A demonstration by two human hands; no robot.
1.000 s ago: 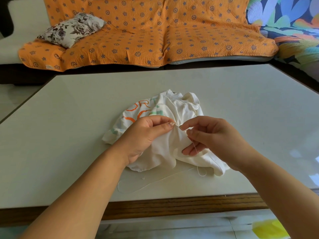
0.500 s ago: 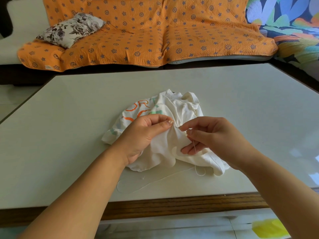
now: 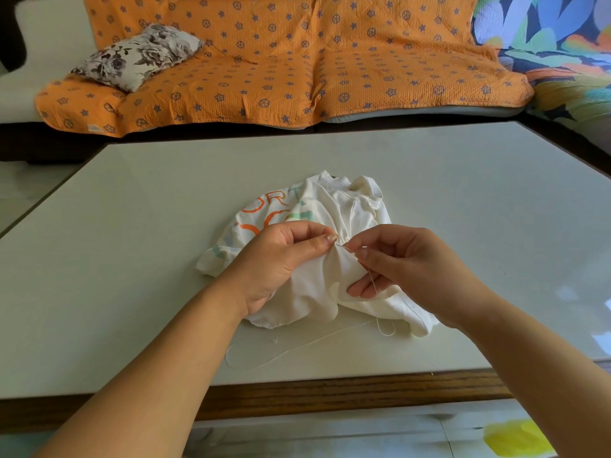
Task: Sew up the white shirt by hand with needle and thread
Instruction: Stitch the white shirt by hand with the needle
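- The loose thread (image 3: 297, 348) is lying in a long slack curve on the table (image 3: 132, 233), just in front of the shirt's near hem, so plenty of length is waiting to be drawn through.
- The left hand (image 3: 281, 259) is pinching a raised fold of the white shirt (image 3: 350, 206) between thumb and forefinger, with the other fingers curling into the cloth. It is staying much where it was a second ago.
- The right hand (image 3: 406, 262) is gripping the needle (image 3: 346, 247) tightly between thumb and forefinger. Its lower fingers are resting straight on the cloth, and thread is running across them.
- A second ago the two pinches were meeting tip to tip. Now the right one is sitting slightly apart to the right, and a short bare stretch of needle is showing between them.
- Judging by that, a stitch is being worked at the pinched fold. I cannot tell whether the point is going in or coming out.
- The shirt is lying crumpled in the middle of the table, with orange lettering showing on its far left part.
- Beyond the table, an orange sofa cover (image 3: 297, 61) is spreading wide, with a floral cushion (image 3: 139, 57) lying on its left end.
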